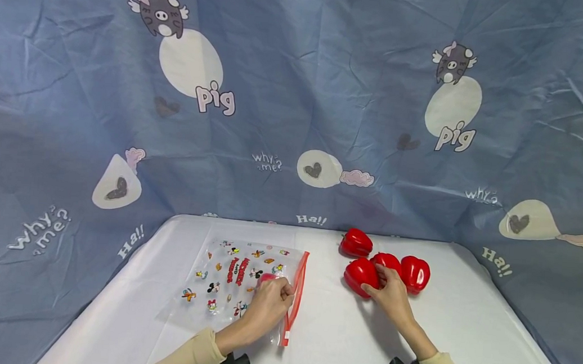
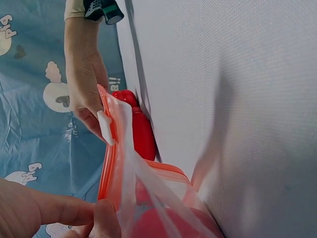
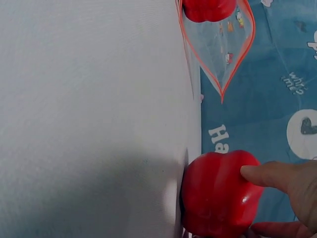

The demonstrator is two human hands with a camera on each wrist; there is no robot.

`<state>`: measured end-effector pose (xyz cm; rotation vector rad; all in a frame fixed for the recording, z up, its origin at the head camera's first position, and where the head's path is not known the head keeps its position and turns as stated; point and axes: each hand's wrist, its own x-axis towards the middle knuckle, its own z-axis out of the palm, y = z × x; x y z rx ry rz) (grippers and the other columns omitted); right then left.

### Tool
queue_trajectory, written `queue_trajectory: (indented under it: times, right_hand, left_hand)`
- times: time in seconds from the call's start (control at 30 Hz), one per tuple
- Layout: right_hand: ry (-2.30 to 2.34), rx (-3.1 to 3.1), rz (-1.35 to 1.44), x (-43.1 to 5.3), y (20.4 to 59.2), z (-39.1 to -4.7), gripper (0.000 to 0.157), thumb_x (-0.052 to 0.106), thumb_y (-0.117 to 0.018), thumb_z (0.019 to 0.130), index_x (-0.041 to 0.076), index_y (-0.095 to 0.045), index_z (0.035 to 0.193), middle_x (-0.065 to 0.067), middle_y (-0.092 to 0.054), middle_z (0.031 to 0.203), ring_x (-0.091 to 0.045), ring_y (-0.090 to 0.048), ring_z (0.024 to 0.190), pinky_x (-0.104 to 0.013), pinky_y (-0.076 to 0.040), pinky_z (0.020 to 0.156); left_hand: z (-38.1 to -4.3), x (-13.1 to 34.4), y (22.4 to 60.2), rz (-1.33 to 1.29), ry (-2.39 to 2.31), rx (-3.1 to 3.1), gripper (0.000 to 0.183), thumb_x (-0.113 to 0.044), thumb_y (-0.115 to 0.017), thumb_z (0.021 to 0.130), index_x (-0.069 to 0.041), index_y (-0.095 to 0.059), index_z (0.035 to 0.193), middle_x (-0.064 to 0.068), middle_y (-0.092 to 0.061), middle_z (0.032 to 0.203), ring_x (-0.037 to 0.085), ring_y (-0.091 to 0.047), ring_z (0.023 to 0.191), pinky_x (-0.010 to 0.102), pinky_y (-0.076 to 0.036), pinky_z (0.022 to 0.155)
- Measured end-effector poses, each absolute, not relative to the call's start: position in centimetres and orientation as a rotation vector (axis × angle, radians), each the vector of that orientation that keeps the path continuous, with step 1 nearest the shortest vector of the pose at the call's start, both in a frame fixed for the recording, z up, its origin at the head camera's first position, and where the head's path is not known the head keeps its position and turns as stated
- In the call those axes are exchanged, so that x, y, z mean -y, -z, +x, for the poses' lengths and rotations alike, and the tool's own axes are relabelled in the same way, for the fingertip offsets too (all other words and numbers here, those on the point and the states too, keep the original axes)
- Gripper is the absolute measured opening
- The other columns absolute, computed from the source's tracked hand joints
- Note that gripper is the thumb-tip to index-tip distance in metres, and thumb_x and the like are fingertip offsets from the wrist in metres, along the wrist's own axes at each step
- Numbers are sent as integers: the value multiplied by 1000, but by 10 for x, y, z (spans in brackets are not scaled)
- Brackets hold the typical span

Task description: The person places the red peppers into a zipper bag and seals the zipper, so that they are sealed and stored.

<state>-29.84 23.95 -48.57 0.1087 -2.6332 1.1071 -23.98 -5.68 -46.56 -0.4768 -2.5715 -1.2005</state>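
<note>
A clear zip bag (image 1: 228,290) with cartoon prints and a red zip edge lies on the left of the table. My left hand (image 1: 269,303) pinches that zip edge between thumb and fingers, and the mouth gapes in the right wrist view. Inside sits one red bell pepper (image 3: 208,9), mostly covered by the hand in the head view. To the right, my right hand (image 1: 394,297) grips another red bell pepper (image 1: 359,275), thumb on its near side and fingers over the far side. That pepper rests low at the tabletop (image 3: 89,124).
Three more red bell peppers stand close by: one behind (image 1: 356,243), one partly hidden by the right hand (image 1: 386,261), and one at the right (image 1: 415,274). A blue printed cloth (image 1: 297,103) hangs behind the white table.
</note>
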Motion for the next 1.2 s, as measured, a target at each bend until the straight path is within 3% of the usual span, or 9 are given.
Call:
queue_trajectory:
  times: [0.57,0.9,1.2]
  right_hand:
    - [-1072,2719,30,-239,491,-298,73,26,-79,77,-9,-48,133,-28,-60,125,-40,-59,112,-53,-49,93]
    - [-1117,2729,25,-237,490,-299,72,25,-79,78,-7,-48,134,-26,-59,127,-39,-57,115,-53,-47,96]
    - [-1180,2711,25,-235,489,-298,71,26,-79,76,-4,-50,133,-24,-61,122,-35,-60,108,-50,-51,90]
  left_hand:
    - [-239,57,466,-480,1213,2568,7,-1,-65,81,-5,-64,76,-3,-58,63,0,-47,55,17,-43,52]
    - [-239,57,466,-480,1202,2539,8,1,-64,79,-6,-64,74,-3,-58,62,-1,-46,55,17,-42,52]
    - [-239,58,464,-472,1212,2568,7,-1,-64,81,-6,-65,76,-4,-58,63,0,-47,54,17,-42,52]
